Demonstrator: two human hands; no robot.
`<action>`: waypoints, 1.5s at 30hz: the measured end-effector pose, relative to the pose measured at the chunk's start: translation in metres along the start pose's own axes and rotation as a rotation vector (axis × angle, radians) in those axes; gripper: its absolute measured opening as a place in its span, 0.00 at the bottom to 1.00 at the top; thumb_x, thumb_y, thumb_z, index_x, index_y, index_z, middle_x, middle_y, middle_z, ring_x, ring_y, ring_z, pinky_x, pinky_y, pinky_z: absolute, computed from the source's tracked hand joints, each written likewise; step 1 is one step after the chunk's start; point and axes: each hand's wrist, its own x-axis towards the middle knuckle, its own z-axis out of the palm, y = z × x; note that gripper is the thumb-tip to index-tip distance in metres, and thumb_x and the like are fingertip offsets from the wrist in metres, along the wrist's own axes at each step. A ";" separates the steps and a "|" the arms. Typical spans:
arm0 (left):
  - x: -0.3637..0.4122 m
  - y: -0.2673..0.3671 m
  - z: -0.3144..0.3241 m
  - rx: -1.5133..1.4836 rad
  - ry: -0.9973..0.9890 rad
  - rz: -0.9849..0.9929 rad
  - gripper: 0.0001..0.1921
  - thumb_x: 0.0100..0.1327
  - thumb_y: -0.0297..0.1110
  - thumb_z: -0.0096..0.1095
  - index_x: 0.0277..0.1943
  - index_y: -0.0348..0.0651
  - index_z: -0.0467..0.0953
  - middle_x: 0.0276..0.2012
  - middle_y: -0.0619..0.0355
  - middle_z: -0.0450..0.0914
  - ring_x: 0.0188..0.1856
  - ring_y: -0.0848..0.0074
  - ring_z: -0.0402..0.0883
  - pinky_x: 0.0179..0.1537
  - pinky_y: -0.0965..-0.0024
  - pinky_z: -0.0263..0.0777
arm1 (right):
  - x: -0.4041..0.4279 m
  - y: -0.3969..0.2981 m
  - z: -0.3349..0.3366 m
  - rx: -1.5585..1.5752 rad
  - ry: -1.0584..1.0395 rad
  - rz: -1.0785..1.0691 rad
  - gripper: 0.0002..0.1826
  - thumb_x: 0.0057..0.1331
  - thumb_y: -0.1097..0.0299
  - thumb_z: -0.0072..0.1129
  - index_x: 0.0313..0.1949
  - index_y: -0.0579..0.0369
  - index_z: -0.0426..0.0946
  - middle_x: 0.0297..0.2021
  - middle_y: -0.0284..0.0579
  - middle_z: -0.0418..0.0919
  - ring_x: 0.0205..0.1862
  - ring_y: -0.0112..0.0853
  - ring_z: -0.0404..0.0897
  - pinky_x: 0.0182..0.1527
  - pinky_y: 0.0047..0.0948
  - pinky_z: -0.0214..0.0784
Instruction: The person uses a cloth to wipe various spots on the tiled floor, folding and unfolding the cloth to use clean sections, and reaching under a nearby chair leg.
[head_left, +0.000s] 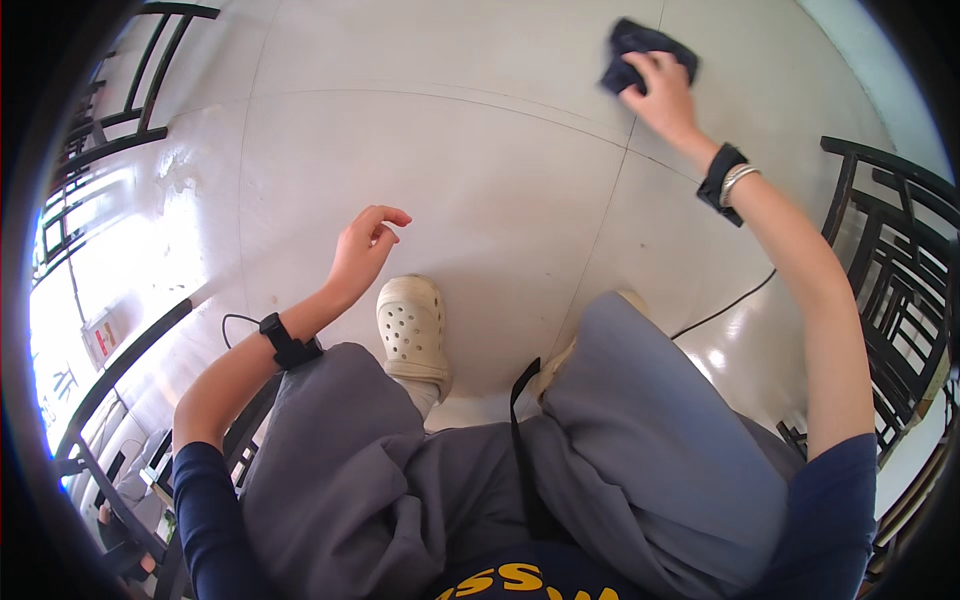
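At the upper right, my right hand (660, 94) grips a dark cloth (637, 45) and presses it against the pale tiled floor (450, 165). The cloth is bunched under my fingers and slightly blurred. My left hand (364, 244) hangs over the floor with nothing in it, its fingers curled loosely with gaps between them. Just below that hand is the toe of a cream clog (411, 322) on one of my feet. Black straps with small devices circle both wrists, and a silvery bracelet sits beside the right one.
Dark wooden chairs stand along the right (900, 285) and at the upper left (150, 90). Another chair rail (120, 367) curves close by my left arm. A pale wall (862, 45) rises at the upper right. A thin black cable (724, 306) runs past my right knee.
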 end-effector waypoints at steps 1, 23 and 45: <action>0.001 0.001 0.001 0.022 -0.020 0.023 0.13 0.58 0.22 0.45 0.43 0.40 0.77 0.42 0.59 0.78 0.34 0.77 0.77 0.39 0.73 0.70 | -0.005 -0.022 0.000 0.062 -0.046 -0.058 0.20 0.50 0.66 0.59 0.46 0.42 0.76 0.47 0.44 0.71 0.46 0.46 0.71 0.47 0.40 0.70; 0.043 0.069 0.106 0.520 -0.495 0.941 0.10 0.59 0.28 0.59 0.44 0.49 0.76 0.40 0.62 0.73 0.41 0.69 0.75 0.43 0.67 0.71 | -0.091 0.048 -0.065 -0.075 -0.182 0.021 0.21 0.57 0.70 0.56 0.53 0.46 0.73 0.52 0.47 0.70 0.51 0.43 0.72 0.50 0.37 0.70; 0.109 0.130 0.227 0.464 -0.790 1.367 0.02 0.55 0.29 0.62 0.29 0.44 0.77 0.34 0.58 0.69 0.38 0.67 0.73 0.40 0.65 0.68 | -0.170 -0.026 -0.072 -0.055 -0.109 0.281 0.25 0.58 0.73 0.55 0.56 0.44 0.72 0.55 0.54 0.70 0.56 0.45 0.70 0.55 0.40 0.66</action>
